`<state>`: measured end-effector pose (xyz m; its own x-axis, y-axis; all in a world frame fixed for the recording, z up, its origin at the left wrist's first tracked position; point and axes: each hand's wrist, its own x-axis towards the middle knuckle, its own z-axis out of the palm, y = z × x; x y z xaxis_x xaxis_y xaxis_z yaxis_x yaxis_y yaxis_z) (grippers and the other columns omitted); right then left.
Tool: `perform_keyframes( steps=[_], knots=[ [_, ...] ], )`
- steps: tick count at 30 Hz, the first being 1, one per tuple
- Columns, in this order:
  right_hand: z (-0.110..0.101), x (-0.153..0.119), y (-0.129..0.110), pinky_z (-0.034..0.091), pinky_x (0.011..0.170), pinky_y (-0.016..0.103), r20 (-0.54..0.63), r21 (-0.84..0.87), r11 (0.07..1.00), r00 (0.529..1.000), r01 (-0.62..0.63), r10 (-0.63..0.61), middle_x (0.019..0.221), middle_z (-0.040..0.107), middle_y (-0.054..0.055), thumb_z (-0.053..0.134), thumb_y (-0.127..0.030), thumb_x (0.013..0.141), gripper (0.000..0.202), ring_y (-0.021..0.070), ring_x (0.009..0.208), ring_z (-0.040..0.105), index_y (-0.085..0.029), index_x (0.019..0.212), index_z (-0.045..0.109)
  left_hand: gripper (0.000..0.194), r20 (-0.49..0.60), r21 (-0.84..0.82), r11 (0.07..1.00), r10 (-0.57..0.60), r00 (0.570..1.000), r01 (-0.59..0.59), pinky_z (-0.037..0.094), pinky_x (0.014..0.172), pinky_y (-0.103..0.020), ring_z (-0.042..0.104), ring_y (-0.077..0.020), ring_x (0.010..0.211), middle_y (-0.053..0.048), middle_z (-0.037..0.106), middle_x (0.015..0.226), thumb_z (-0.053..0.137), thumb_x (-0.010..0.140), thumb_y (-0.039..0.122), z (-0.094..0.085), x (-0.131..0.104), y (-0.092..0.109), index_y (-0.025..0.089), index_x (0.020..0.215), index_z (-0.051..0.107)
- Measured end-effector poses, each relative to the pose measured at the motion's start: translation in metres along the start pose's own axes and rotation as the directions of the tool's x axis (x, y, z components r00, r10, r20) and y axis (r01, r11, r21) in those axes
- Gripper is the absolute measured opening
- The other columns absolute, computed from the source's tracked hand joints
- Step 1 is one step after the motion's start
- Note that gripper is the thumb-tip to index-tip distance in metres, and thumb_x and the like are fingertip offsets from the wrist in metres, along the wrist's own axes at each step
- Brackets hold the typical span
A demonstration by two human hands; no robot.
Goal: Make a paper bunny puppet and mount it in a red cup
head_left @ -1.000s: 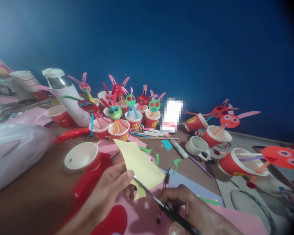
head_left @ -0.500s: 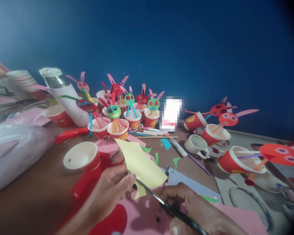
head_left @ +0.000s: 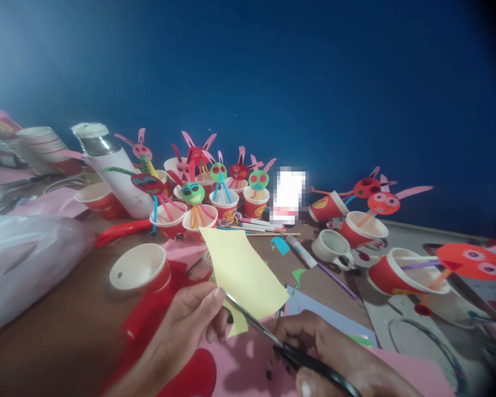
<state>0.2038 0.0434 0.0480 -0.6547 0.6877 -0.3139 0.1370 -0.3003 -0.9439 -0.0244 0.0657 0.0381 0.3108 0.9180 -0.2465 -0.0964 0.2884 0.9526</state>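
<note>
Between thumb and fingers, my left hand [head_left: 196, 314] pinches the lower left edge of a pale yellow sheet of paper [head_left: 243, 264]. A pair of scissors with black handles [head_left: 306, 361] is gripped in my right hand [head_left: 334, 347]. The metal blade lies across the bottom of the sheet, its tip close to my left thumb. A narrow flap of the yellow paper hangs below the blade. Beneath both hands lies pink paper [head_left: 400, 366], with a rounded red piece [head_left: 194, 375] beside it.
Red-and-white paper cups [head_left: 256, 205] holding paper-faced figures stand along the blue wall. A lone cup [head_left: 140, 267] is at left near a plastic bag [head_left: 28, 264]. A white mug [head_left: 330, 245], glue stick [head_left: 301, 251], markers [head_left: 260, 225] and a white thermos [head_left: 124, 176] lie or stand around.
The yellow sheet has tilted a little, showing more of its face. The scissors and both hands have shifted slightly; the grips are the same.
</note>
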Motion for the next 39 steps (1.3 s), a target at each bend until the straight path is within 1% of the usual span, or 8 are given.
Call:
perform_keyframes(
  steps=[3,7,12,18,22,25,31,39],
  knots=[
    [0.000,0.000,0.002,0.032,0.051,0.018,-0.016,0.022,0.999,1.000,-0.026,0.026,0.061,0.049,-0.002,0.071,-0.059,0.057,0.055,0.0064,0.053,0.039,-0.010,0.079,0.060,0.042,0.049,-0.115,0.993,-0.029,0.998,0.034,0.033,0.044,-0.019,0.040,-0.0058,0.039,0.002,0.051,0.043,0.055,0.080,0.049,0.000,0.001,0.000,0.014,0.057,0.054],
    [0.002,0.003,0.010,0.028,0.046,0.017,-0.052,0.028,0.998,0.997,-0.056,0.058,0.051,0.047,-0.005,0.077,-0.054,0.051,0.052,0.0050,0.046,0.036,-0.011,0.073,0.059,0.046,0.039,-0.203,0.977,-0.057,0.998,0.064,0.033,0.042,-0.020,0.045,-0.0084,0.040,0.001,0.050,0.041,0.054,0.079,0.053,0.001,0.001,0.003,0.014,0.055,0.053],
    [0.006,0.004,0.010,0.025,0.045,0.017,-0.077,-0.024,0.998,0.996,-0.055,0.053,0.053,0.047,-0.004,0.078,-0.050,0.053,0.048,0.0050,0.048,0.036,-0.009,0.073,0.063,0.047,0.033,-0.205,0.974,-0.090,0.995,0.095,0.027,0.039,-0.018,0.046,-0.0079,0.040,-0.001,0.053,0.043,0.051,0.080,0.054,0.000,-0.001,0.004,0.013,0.056,0.054],
    [0.004,-0.002,0.013,0.034,0.055,0.019,-0.020,-0.118,0.991,0.998,-0.066,0.064,0.067,0.054,-0.001,0.071,-0.055,0.060,0.050,0.0106,0.061,0.046,-0.012,0.084,0.064,0.048,0.067,-0.165,0.984,-0.052,0.996,0.063,0.027,0.041,-0.019,0.046,-0.0086,0.041,0.001,0.050,0.043,0.049,0.080,0.056,-0.003,-0.003,0.004,0.014,0.055,0.052],
    [-0.002,-0.005,0.021,0.038,0.058,0.020,-0.057,-0.150,0.981,0.991,-0.126,0.119,0.076,0.056,0.001,0.073,-0.053,0.058,0.052,0.0129,0.066,0.050,-0.014,0.091,0.062,0.029,0.246,-0.057,0.998,-0.021,0.969,0.036,0.031,0.047,-0.018,0.044,-0.0074,0.049,0.000,0.056,0.057,0.065,0.074,0.040,-0.001,-0.003,0.014,0.013,0.085,0.065],
    [-0.004,-0.008,0.024,0.040,0.059,0.021,-0.054,-0.176,0.977,0.992,-0.120,0.112,0.078,0.056,0.002,0.070,-0.053,0.061,0.054,0.0134,0.067,0.050,-0.014,0.096,0.060,0.030,0.284,-0.064,0.995,-0.054,0.957,0.075,0.035,0.053,-0.019,0.047,-0.0090,0.059,-0.002,0.059,0.071,0.067,0.071,0.024,0.003,-0.004,0.018,0.015,0.100,0.064],
    [-0.003,-0.009,0.020,0.039,0.058,0.021,-0.056,-0.202,0.972,0.992,-0.122,0.113,0.080,0.056,0.002,0.067,-0.056,0.062,0.056,0.0135,0.067,0.049,-0.014,0.098,0.060,0.035,0.266,-0.006,0.992,-0.121,0.956,0.127,0.037,0.052,-0.021,0.047,-0.0098,0.056,0.000,0.057,0.069,0.063,0.067,0.017,0.002,-0.006,0.013,0.014,0.102,0.062],
    [0.002,-0.005,0.014,0.032,0.054,0.018,-0.016,-0.165,0.985,0.998,-0.058,0.056,0.069,0.049,-0.001,0.067,-0.054,0.064,0.046,0.0099,0.062,0.041,-0.013,0.085,0.063,0.029,0.245,0.009,0.990,-0.138,0.960,0.140,0.041,0.051,-0.021,0.053,-0.0105,0.055,-0.001,0.060,0.067,0.056,0.066,0.007,0.002,-0.002,0.015,0.014,0.093,0.065]
  ],
)
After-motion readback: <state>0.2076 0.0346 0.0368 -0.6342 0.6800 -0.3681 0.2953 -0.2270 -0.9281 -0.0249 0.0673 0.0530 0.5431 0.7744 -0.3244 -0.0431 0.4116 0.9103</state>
